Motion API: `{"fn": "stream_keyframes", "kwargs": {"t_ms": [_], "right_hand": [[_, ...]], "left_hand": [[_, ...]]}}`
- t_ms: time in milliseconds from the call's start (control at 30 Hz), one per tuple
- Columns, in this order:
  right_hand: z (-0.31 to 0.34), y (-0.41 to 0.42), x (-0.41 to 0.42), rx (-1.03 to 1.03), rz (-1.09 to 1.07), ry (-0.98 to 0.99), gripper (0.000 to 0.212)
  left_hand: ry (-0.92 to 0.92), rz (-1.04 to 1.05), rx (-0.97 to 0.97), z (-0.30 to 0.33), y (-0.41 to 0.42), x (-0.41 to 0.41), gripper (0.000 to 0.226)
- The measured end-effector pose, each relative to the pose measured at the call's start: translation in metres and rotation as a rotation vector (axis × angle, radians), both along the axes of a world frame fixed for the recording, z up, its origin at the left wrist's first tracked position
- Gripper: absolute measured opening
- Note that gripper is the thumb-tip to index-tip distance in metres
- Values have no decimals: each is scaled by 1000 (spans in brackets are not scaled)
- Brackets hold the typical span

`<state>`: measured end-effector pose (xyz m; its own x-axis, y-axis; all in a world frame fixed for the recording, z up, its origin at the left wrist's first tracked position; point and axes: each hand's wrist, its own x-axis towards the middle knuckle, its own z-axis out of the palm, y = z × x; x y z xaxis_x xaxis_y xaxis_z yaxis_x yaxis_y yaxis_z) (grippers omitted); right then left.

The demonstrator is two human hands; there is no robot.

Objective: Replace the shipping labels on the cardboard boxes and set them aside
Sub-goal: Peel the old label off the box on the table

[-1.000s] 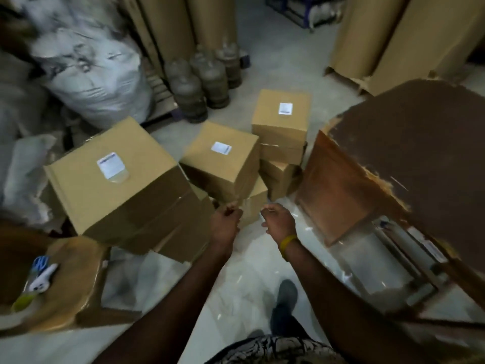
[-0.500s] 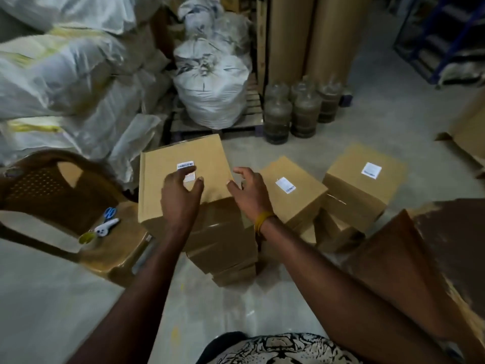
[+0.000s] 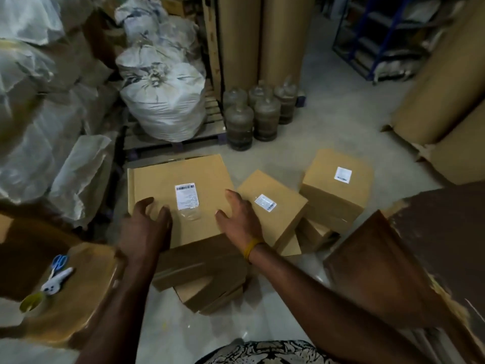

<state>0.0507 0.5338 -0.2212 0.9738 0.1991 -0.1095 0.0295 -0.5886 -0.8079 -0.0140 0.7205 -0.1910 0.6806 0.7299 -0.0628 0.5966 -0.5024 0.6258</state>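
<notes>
A large cardboard box [image 3: 204,177] tops a stack on the floor in front of me, with a white shipping label [image 3: 186,196] in the middle of its lid and a clear tape patch just below. My left hand [image 3: 145,229] hovers at the box's near left edge, fingers spread and relaxed. My right hand [image 3: 237,219], with a yellow wristband, is over the near right edge, fingers loosely extended. Neither hand holds anything. Two smaller labelled boxes [image 3: 273,206] [image 3: 337,182] stand to the right on other boxes.
A brown plastic chair [image 3: 78,290] at the left carries blue scissors [image 3: 59,261] and a white tool [image 3: 56,281]. White sacks [image 3: 165,101] on a pallet, dusty water jugs [image 3: 252,119] and tall cardboard rolls [image 3: 259,35] stand behind. A worn brown board [image 3: 433,245] is at the right.
My view swung left and closer onto the large box. My left hand came off the label and both hands spread to the box's near edge.
</notes>
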Motion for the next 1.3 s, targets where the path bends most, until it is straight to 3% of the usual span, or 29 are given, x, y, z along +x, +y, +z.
{"fn": "stream_keyframes", "kwargs": {"t_ms": [200,467,700,1033,1300], "right_hand": [[23,-83,6,46,-407,-167,58],[46,-225,-13,13,-903,-361,56],[42,-356,-57,-47,-1240,-361,54],[14,-512,-84,-84,-1465,-237,55],[-10,-567,-70,-136,-1612,-55,50]], "left_hand": [[-155,-340,-44,23,-60,74,49],[-301,-781,-183,39,-229,131,35],[-244,-1134,-358,26,-396,146,34],[-99,-1418,-347,6,-598,157,32],[-19,-1612,-304,-21,-689,188,30]]}}
